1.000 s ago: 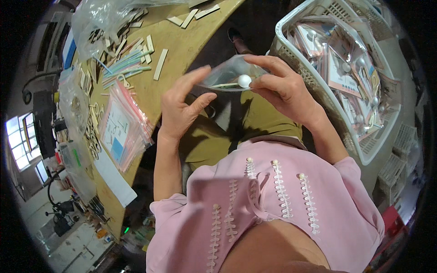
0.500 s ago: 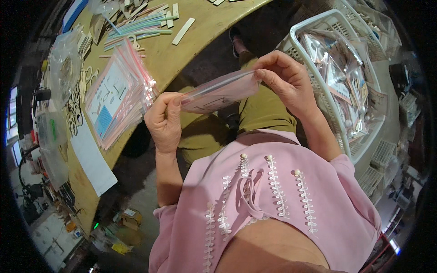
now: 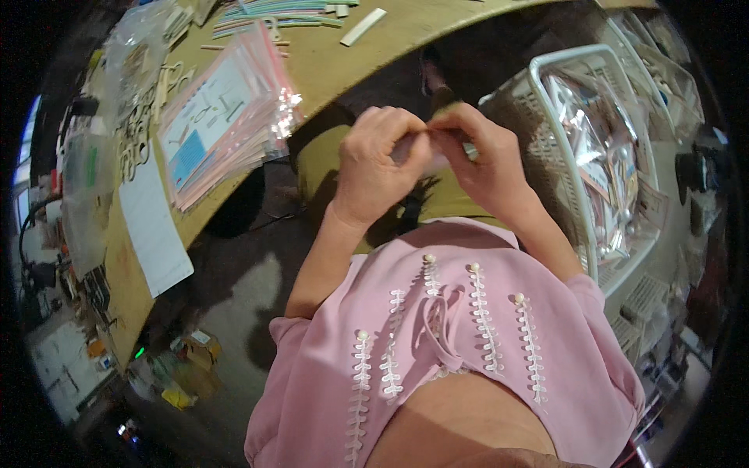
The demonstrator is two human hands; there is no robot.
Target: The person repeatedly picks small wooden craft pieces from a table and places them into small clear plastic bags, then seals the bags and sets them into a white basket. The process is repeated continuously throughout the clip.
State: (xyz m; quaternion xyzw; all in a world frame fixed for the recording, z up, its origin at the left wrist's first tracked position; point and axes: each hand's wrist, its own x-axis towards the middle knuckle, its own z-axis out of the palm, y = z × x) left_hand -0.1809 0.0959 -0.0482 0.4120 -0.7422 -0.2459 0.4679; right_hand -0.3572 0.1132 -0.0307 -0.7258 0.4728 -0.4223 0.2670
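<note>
Over my lap, my left hand and my right hand meet at the fingertips, both closed in a pinch. Between them only a small pale pink part of a clear plastic zip bag shows; the fingers hide the rest. Left of my hands, on the table, lies a fanned stack of pink-edged plastic bags with a printed picture sheet on top. To the right of my right hand stands a white plastic basket with several filled bags in it.
The yellowish table has a curved edge left of my lap. On it lie thin coloured sticks, a flat pale strip, scissor-like wooden pieces and a white paper strip. A small cardboard box sits on the floor.
My hands, held apart along the zip bag's top edge before, have come together, the left moving right. The bag is now mostly covered by the fingers. The view has shifted slightly.
</note>
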